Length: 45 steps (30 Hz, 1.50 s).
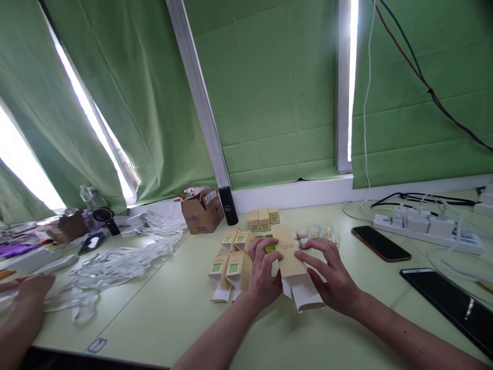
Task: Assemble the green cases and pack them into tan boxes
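Note:
Between my hands is a tan cardboard box (291,257) with small print on its upper face. Its white end flaps (306,293) hang open towards me. My left hand (265,270) grips the box's left side, fingers bent over its edge. On the right side, my right hand (334,275) holds it with thumb and fingers. To the left stand several similar tan boxes (239,267) with green labels and open flaps. Small closed boxes (264,220) sit in a row behind. A green item (270,245) is partly hidden by my left fingers. Clear round glass-like pieces (325,231) lie beyond my right hand.
At the back stand an open brown carton (202,211) and a black cylinder (228,205). White straps (111,267) are heaped at left, near another person's arm (29,308). On the right are a phone (380,243), a dark tablet-like device (450,308) and a power strip (427,231) with cables.

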Each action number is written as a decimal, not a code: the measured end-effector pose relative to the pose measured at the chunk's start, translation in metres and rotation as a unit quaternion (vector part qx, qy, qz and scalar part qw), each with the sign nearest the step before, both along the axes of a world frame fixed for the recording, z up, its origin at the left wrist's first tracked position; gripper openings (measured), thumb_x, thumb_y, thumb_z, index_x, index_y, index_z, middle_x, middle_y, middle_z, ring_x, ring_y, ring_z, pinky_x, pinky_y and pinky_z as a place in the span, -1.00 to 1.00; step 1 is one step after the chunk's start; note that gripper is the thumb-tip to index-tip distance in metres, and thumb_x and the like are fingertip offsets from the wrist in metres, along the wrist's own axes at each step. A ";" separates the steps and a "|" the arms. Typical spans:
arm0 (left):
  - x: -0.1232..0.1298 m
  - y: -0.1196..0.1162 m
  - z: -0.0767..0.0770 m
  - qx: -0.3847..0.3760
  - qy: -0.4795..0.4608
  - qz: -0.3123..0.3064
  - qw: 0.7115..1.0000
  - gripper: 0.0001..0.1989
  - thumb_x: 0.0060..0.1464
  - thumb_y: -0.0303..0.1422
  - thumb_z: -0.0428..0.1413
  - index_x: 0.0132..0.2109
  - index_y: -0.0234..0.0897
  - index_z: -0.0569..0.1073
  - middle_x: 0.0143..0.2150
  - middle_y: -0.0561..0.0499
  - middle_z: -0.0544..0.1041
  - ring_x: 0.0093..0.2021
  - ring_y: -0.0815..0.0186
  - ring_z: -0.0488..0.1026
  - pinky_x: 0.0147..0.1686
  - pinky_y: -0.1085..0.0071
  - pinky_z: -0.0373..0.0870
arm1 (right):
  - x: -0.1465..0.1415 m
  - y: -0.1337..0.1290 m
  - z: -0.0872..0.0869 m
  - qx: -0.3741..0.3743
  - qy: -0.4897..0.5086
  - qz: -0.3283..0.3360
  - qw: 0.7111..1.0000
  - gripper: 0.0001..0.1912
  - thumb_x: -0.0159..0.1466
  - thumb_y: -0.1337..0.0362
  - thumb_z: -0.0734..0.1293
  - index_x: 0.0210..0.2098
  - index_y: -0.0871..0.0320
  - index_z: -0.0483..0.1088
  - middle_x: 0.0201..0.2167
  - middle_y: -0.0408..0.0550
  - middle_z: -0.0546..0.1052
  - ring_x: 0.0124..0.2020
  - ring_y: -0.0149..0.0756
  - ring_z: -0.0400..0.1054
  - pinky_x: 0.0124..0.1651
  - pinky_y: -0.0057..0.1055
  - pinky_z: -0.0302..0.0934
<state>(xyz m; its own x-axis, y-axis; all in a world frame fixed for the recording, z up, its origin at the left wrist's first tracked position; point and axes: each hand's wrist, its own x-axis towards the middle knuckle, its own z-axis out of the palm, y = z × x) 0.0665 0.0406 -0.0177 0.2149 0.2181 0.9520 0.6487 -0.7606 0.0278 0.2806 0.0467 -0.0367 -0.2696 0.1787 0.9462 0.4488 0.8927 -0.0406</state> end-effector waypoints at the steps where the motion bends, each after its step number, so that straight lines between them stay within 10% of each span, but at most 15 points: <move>1: 0.000 0.000 0.000 -0.003 0.000 -0.003 1.000 -0.67 0.10 -0.55 0.20 -0.06 -0.09 0.33 0.07 -0.13 0.49 0.13 0.01 0.34 0.07 0.01 0.39 | 0.000 0.000 0.001 -0.003 0.001 0.003 1.000 -0.33 0.34 0.52 0.26 0.38 -0.08 0.29 0.14 0.13 0.45 0.21 0.09 0.36 0.23 0.19 0.34; 24: -0.001 0.014 -0.020 -0.168 -0.118 -0.159 0.966 -0.33 0.22 -0.05 0.27 0.34 -0.10 0.23 0.27 -0.25 0.31 0.20 0.02 0.41 0.06 0.11 0.53 | -0.006 -0.002 -0.013 -0.264 0.114 0.149 0.946 -0.42 0.47 0.23 0.31 0.41 -0.06 0.08 0.29 0.17 0.43 0.25 -0.02 0.45 0.27 -0.01 0.42; 32: 0.003 0.013 -0.021 -0.234 -0.200 -0.213 0.927 -0.39 0.28 0.00 0.20 0.32 -0.06 0.21 0.30 -0.22 0.27 -0.05 0.22 0.50 -0.06 0.20 0.54 | -0.005 -0.009 0.001 -0.218 0.070 0.173 0.958 -0.54 0.50 0.26 0.23 0.36 -0.10 0.20 0.36 0.12 0.26 0.52 0.06 -0.02 0.33 0.08 0.35; 45: 0.003 0.013 -0.019 -0.243 -0.180 -0.223 0.927 -0.55 0.38 0.00 0.05 0.24 -0.11 0.27 0.33 -0.22 0.17 -0.15 0.32 0.49 -0.19 0.29 0.58 | -0.006 -0.007 -0.002 -0.333 0.092 0.194 0.918 -0.60 0.51 0.13 0.23 0.31 -0.17 0.34 0.37 0.07 0.12 0.46 0.02 0.06 0.28 -0.14 0.39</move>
<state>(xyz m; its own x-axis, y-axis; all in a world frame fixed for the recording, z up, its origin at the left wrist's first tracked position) 0.0697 0.0537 -0.0364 0.0737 0.6056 0.7923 0.1541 -0.7919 0.5909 0.2745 0.0394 -0.0384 -0.2818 0.6577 0.6986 0.0331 0.7343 -0.6780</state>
